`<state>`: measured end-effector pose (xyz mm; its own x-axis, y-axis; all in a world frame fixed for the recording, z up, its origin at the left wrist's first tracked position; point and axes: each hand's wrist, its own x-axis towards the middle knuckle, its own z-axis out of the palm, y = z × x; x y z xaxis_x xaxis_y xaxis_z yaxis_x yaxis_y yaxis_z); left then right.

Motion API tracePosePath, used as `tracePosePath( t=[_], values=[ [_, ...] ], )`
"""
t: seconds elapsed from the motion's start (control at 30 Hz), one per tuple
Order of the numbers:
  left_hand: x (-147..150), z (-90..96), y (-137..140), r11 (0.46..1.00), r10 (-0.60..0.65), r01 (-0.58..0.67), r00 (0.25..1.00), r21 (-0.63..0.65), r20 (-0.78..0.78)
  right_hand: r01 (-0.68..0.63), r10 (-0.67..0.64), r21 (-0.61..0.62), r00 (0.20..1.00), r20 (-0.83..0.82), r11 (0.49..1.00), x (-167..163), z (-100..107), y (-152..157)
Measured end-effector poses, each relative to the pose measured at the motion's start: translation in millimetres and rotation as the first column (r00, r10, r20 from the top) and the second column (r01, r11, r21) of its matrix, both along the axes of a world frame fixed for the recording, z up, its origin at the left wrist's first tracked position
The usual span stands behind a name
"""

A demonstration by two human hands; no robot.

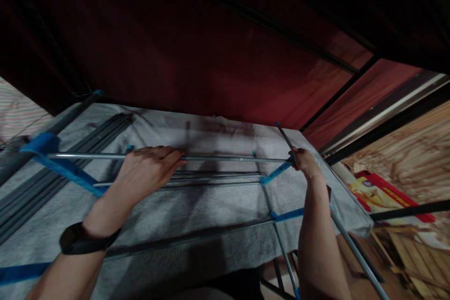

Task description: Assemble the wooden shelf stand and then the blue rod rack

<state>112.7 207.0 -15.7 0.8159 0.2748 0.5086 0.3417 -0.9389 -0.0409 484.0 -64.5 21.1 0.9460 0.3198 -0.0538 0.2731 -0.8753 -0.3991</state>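
Note:
My left hand (pixel 149 166), a black band on its wrist, is wrapped over a thin silver metal rod (pixel 218 158). This rod runs across from a blue plastic connector (pixel 42 144) on a thick grey tube at the left. At its far right end, my right hand (pixel 305 161) is closed around the joint where a blue plastic bracket (pixel 277 172) meets a dark pole (pixel 284 134); the fingers partly hide this joint. More thin rods (pixel 218 178) run parallel just below. Another blue bracket (pixel 288 214) sits lower, behind my right forearm.
Under the frame lies a grey blanket (pixel 197 213) with a bundle of grey tubes (pixel 70 159) at left. Dark red panels (pixel 211 70) stand behind. A red and yellow box (pixel 390 192) and wooden slatted pieces (pixel 415 258) are at right, past a long metal tube (pixel 358 251).

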Motion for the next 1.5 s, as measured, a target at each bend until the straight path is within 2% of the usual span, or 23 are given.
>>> tracePosePath(
  t=[0.23, 0.57, 0.8, 1.03, 1.2, 1.5],
  values=[
    [0.6, 1.0, -1.4, 0.998, 0.037, -0.035, 0.999, 0.051, -0.038, 0.057, -0.043, 0.154, 0.995, -0.093, 0.986, -3.3, -1.3, -1.4],
    [0.6, 7.5, -5.4, 0.998, 0.064, -0.061, 0.994, 0.036, -0.086, 0.081, -0.055, 0.258, 0.993, -0.105, 0.963, -0.6, -5.8, -4.6],
    [0.1, 4.2, -3.2, 0.998, 0.042, -0.044, 0.998, -0.044, -0.054, 0.088, -0.062, 0.27, 0.993, -0.104, 0.959, -1.3, -6.2, -6.4],
    [-0.8, 5.0, -3.7, 0.999, 0.039, -0.04, 0.998, -0.01, -0.053, 0.068, -0.046, 0.247, 0.995, -0.093, 0.967, -5.0, -2.5, -4.3],
    [-0.5, 5.7, -3.8, 0.998, 0.046, -0.048, 0.998, -0.039, -0.049, 0.067, -0.051, 0.224, 0.996, -0.076, 0.972, -4.6, -3.5, -4.6],
    [0.4, 5.7, -2.8, 0.998, 0.056, -0.056, 0.994, -0.002, -0.094, 0.065, -0.045, 0.236, 0.995, -0.086, 0.97, -8.2, -0.4, -4.0]
  ],
)
